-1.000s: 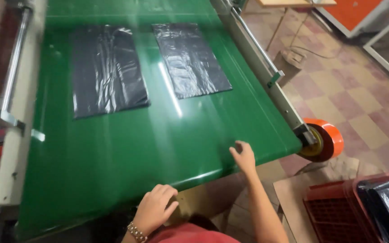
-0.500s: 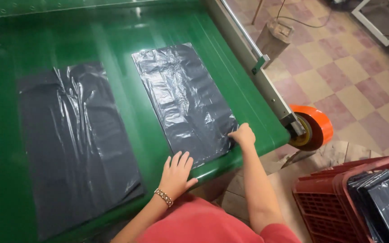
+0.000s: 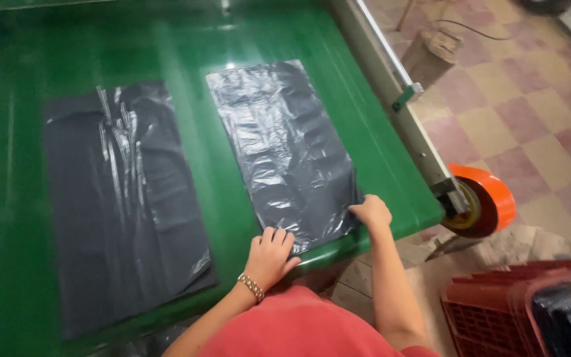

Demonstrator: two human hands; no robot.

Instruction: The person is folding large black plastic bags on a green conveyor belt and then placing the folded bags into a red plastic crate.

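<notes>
Both hands on near edge of right black bag [image 3: 285, 152], flat on green table [image 3: 378, 152]. Left hand [image 3: 270, 254] flat, fingers spread; right hand [image 3: 371, 213] pinching bag corner. Second bag [image 3: 123, 205] lies alongside, left.

2 black plastic bags [image 3: 284, 149] [image 3: 123, 205], 1 green belt [image 3: 166, 53], 1 orange roller [image 3: 487, 198], 1 red crate [image 3: 503, 307].
</notes>
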